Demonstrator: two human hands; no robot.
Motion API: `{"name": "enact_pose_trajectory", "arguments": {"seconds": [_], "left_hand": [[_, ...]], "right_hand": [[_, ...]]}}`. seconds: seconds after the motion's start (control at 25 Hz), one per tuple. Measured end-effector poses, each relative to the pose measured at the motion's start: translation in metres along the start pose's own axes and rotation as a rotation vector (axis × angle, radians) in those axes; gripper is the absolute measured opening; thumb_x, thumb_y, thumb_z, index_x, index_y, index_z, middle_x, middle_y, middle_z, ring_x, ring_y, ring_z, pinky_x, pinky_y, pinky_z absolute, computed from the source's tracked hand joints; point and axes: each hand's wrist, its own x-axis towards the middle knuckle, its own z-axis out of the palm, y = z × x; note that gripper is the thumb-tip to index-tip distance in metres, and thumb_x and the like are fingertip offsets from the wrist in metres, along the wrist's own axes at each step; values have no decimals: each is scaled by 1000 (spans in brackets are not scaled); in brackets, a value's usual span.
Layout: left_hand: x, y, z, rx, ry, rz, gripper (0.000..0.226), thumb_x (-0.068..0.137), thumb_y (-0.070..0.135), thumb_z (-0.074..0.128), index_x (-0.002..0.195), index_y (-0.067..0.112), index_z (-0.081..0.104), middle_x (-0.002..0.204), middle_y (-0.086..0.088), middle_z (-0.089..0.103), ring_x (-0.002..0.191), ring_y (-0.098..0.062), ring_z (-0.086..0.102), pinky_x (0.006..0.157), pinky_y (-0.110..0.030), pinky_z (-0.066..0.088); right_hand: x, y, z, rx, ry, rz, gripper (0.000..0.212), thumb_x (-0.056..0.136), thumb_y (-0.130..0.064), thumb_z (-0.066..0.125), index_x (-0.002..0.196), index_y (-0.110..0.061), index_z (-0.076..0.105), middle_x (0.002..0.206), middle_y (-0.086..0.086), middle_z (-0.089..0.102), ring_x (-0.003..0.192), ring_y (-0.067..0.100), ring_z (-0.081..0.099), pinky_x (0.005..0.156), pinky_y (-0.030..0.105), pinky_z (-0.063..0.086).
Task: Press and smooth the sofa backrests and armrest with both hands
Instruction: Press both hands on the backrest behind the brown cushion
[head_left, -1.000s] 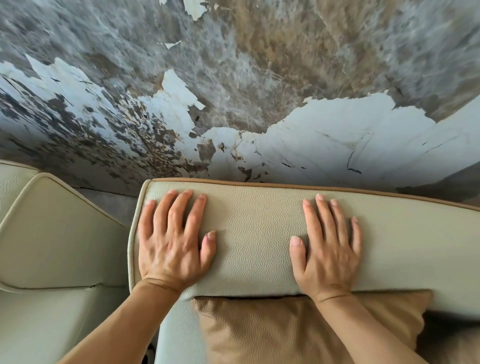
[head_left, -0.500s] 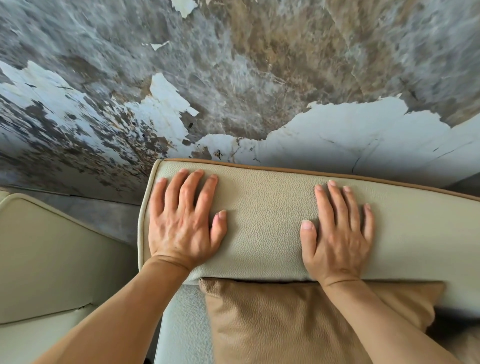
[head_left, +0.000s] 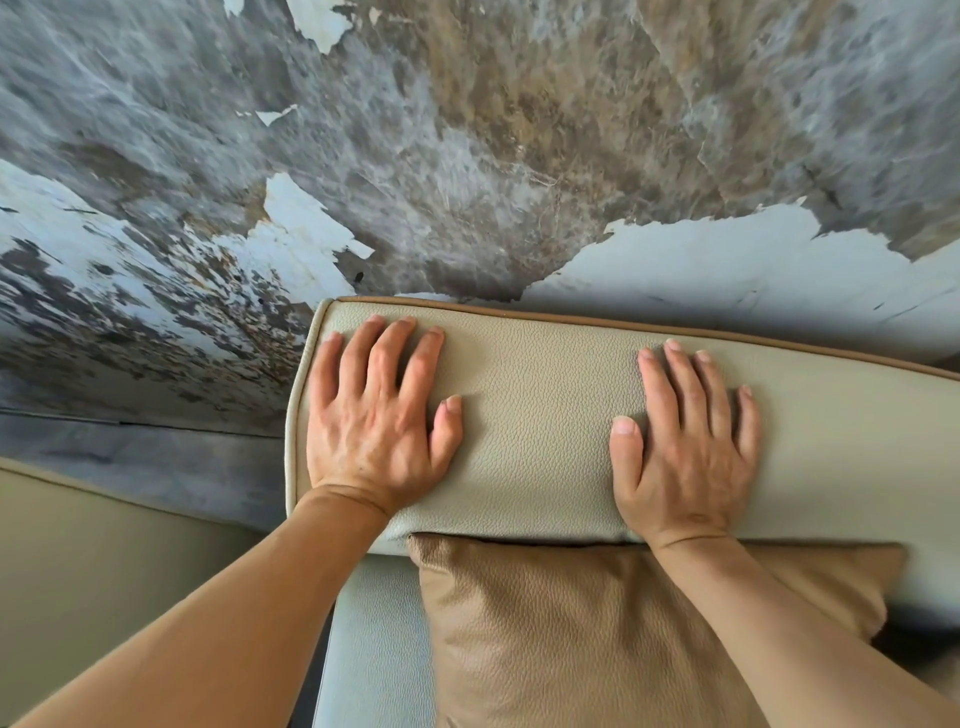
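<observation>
Since the earlier frames both hands sit in the same flat pose on the backrest, while the view has drifted right so the neighbouring seat shows less at left.

Peeling grey-and-white mottled wall (head_left: 467, 156) fills the top half, right behind the sofa. Cream pebbled-leather sofa backrest with tan piping (head_left: 540, 415) runs from centre to the right edge, its rounded left end near frame centre-left, back edge just beside the wall. Second cream sofa section (head_left: 104, 561) lies lower left, apart from the backrest with a dark gap between them. Tan leather throw cushion (head_left: 597, 639) leans below the backrest, its top edge touching the backrest's front face; pale seat surface (head_left: 374, 639) shows just left of it.

Left hand (head_left: 374, 431) lies palm-down near the backrest's left end, fingers spread and extended toward the wall, thumb out to the right, gripping nothing, just pressing flat. Right hand (head_left: 685, 447) lies palm-down further right on the same backrest, fingers together-ish and straight, thumb out to the left, also flat and holding nothing. Hands well apart. Right forearm crosses over the tan cushion.
</observation>
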Motion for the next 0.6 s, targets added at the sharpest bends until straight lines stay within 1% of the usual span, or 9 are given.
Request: {"name": "enact_pose_trajectory", "arguments": {"seconds": [0.48, 0.6], "left_hand": [[32, 1, 21, -10, 35, 26, 56, 91, 48, 31, 130, 14, 52, 131, -12, 56, 127, -34, 44, 111, -52, 28], [42, 2, 27, -11, 43, 31, 56, 90, 48, 32, 130, 14, 51, 131, -12, 55, 127, -34, 44, 111, -51, 27]], "right_hand": [[25, 6, 18, -12, 3, 29, 62, 92, -50, 17, 142, -21, 40, 149, 5, 43, 139, 27, 34, 114, 50, 17], [33, 8, 22, -5, 8, 45, 61, 91, -49, 20, 142, -21, 40, 149, 4, 43, 139, 27, 34, 114, 51, 17]]}}
